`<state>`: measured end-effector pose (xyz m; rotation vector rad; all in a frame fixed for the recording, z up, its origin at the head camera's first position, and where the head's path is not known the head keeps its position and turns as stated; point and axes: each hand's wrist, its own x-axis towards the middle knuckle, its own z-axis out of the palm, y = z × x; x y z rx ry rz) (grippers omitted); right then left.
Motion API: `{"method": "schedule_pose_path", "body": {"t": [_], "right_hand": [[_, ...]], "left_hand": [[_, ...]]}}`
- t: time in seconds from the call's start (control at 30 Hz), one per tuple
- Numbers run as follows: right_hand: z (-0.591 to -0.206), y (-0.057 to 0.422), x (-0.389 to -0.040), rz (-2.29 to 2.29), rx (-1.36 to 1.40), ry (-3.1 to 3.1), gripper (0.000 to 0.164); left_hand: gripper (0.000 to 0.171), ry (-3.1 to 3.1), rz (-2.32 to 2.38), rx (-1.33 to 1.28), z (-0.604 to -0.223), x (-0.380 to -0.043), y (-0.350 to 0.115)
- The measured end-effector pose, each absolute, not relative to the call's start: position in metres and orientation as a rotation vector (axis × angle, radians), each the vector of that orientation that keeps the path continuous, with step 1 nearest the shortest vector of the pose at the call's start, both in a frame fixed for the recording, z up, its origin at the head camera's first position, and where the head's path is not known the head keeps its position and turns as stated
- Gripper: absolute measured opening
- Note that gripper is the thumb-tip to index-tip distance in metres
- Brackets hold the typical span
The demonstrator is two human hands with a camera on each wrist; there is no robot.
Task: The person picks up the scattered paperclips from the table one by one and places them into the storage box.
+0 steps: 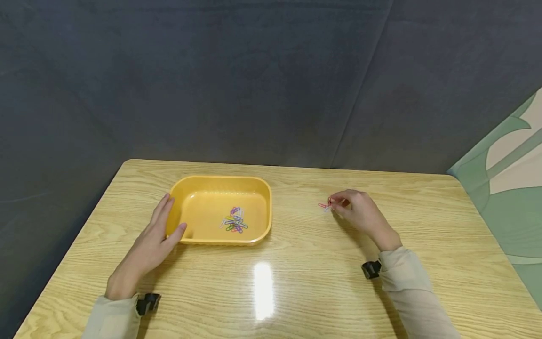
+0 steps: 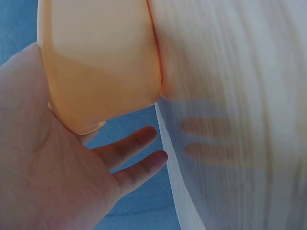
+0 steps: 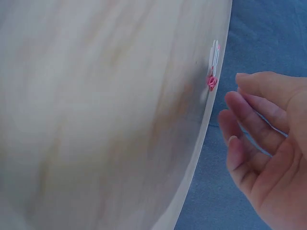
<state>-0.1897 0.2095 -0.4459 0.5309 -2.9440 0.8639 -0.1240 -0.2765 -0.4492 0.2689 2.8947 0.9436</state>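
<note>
A yellow plastic tray (image 1: 203,238) stands on the table, with a small heap of coloured paper clips (image 1: 235,221) inside, right of its middle. My left hand (image 1: 148,240) rests against the tray's left end, thumb at the front rim and fingers fairly straight along the outer side. In the left wrist view two fingers (image 2: 129,143) extend clear of the tray wall (image 2: 105,72). My right hand (image 1: 360,212) is beside a few loose pink and white paper clips (image 1: 323,206) on the table. Its fingers are loosely bent, and the right wrist view shows a gap between them and the clips (image 3: 212,81).
The wood-grain table (image 1: 313,273) has a bright glare spot (image 1: 264,289) in front of the tray. Behind its far edge hangs a dark cloth (image 1: 254,94). A green patterned surface (image 1: 508,197) borders the right side. Each wrist wears a black strap mount.
</note>
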Motion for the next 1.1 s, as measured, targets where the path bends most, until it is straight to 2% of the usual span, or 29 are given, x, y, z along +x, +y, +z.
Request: {"method": "schedule_pose_path", "body": {"t": [0.57, 1.1], "right_hand": [[-0.4460, 0.2098, -0.1960, 0.856, 0.550, -3.063, 0.025], [-0.4484, 0.2115, -0.1995, 0.840, 0.559, -3.081, 0.019]], "left_hand": [[0.079, 2.885, 0.953, 0.272, -0.4480, -0.1233, -0.2765], [0.080, 2.879, 0.953, 0.255, -0.4476, -0.1240, -0.2767]]}}
